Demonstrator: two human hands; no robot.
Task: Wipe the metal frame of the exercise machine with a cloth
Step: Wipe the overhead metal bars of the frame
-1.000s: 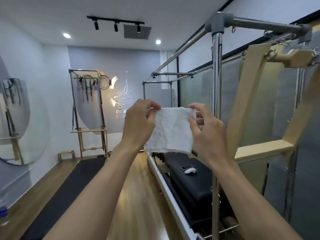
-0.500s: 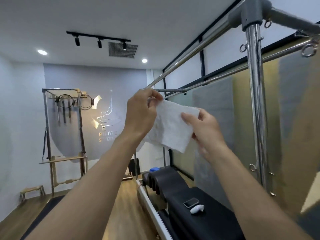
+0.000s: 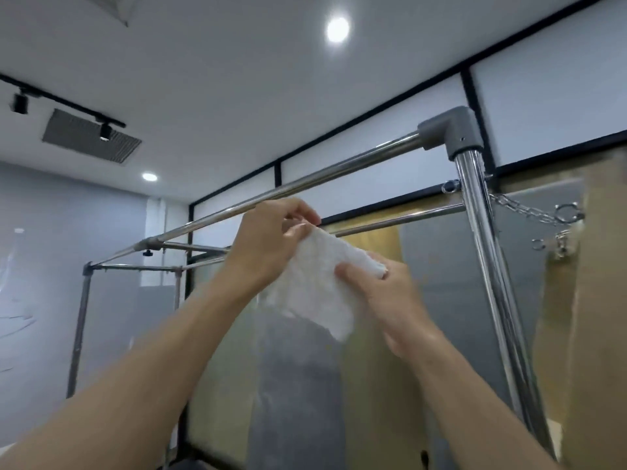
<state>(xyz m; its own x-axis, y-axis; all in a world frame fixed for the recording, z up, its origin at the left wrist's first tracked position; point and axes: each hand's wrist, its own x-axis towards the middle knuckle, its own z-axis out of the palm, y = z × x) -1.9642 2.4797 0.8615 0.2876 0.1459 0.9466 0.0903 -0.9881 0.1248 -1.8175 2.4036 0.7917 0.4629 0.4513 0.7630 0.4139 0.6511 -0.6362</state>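
Note:
A white textured cloth [image 3: 314, 286] is stretched between both hands at chest height. My left hand [image 3: 268, 242] pinches its upper corner just below the long horizontal chrome bar [image 3: 339, 173] of the exercise machine's frame. My right hand [image 3: 380, 293] grips the cloth's right edge, fingers curled round it. A grey corner joint [image 3: 449, 130] links that bar to the upright chrome post [image 3: 488, 266] on the right. The cloth hangs in front of the bar, and I cannot tell whether it touches the metal.
A second thinner rail [image 3: 407, 218] runs behind the hands. A chain with rings [image 3: 539, 215] hangs off the post to the right. Frosted glass panels stand behind the frame. The far end of the frame [image 3: 84, 300] stands at the left.
The view has tilted up toward the top bar and ceiling. Both hands rose with the cloth to the horizontal bar, and the bench with the phone has dropped out of sight.

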